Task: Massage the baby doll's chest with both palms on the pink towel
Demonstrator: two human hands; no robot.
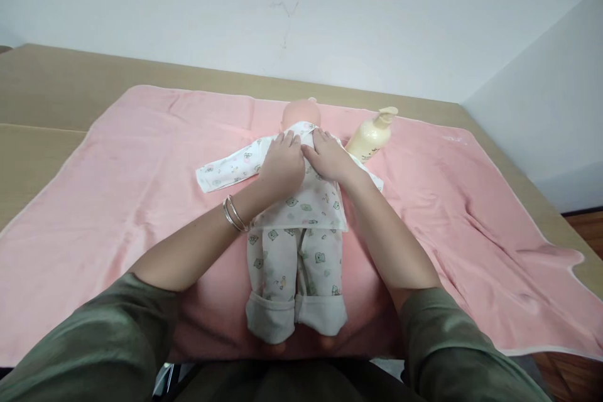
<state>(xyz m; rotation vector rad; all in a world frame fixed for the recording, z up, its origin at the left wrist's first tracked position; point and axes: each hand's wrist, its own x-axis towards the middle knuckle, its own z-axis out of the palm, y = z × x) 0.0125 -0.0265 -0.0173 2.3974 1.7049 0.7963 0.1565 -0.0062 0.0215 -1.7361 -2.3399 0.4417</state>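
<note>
A baby doll (298, 112) lies stretched out on a pink blanket (164, 151), its head at the far end and its feet towards me. It wears a white printed shirt (311, 204) and matching trousers (281, 264) with turned-up cuffs. My left hand (284, 163) rests on the upper left part of the shirt, just below the neck. Beside it, my right hand (331, 157) lies on the upper right part, fingers stretched towards the collar. Both hands are open, and their thumb sides nearly meet. No face shows on the doll's head.
A cream pump bottle (369, 138) leans or lies to the right of the doll's shoulder, partly behind the shirt. Under the blanket is a wooden table (61, 75), its far edge along a white wall (377, 25). Folds ripple across the blanket's right side.
</note>
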